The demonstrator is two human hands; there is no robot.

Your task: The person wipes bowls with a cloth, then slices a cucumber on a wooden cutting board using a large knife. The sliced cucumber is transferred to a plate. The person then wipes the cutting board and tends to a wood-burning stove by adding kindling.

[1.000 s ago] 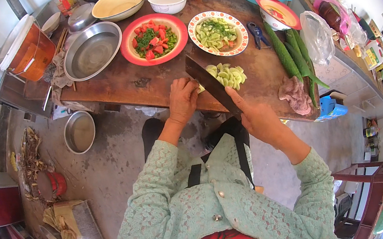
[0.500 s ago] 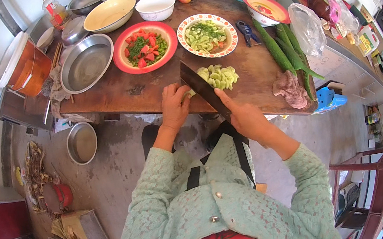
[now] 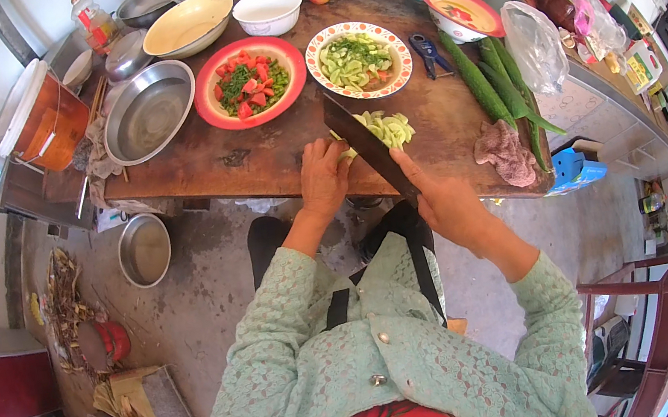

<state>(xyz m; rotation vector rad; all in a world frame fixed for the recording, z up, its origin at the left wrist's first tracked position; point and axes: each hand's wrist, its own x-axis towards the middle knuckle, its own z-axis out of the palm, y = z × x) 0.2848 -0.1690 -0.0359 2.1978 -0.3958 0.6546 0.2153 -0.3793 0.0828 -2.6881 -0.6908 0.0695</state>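
At the bottom of the frame, green lace sleeves point(image 3: 269, 322) lead up to two hands held apart at the near edge of the wooden table point(image 3: 257, 155). Right of centre, the right hand point(image 3: 450, 201) is closed round the end of a broad dark knife point(image 3: 374, 148); left of the blade, the left hand point(image 3: 325, 177) appears to pinch a pale green piece point(image 3: 349, 153), mostly hidden. Slicing seems to be in hand; another cut calls for a steady piece and fingertips kept clear of the edge. Just beyond the blade lie pale green slices point(image 3: 388, 128). Farther, at upper centre, stands a patterned bowl point(image 3: 314, 63) of similar slices, beside a red-rimmed plate point(image 3: 207, 102).
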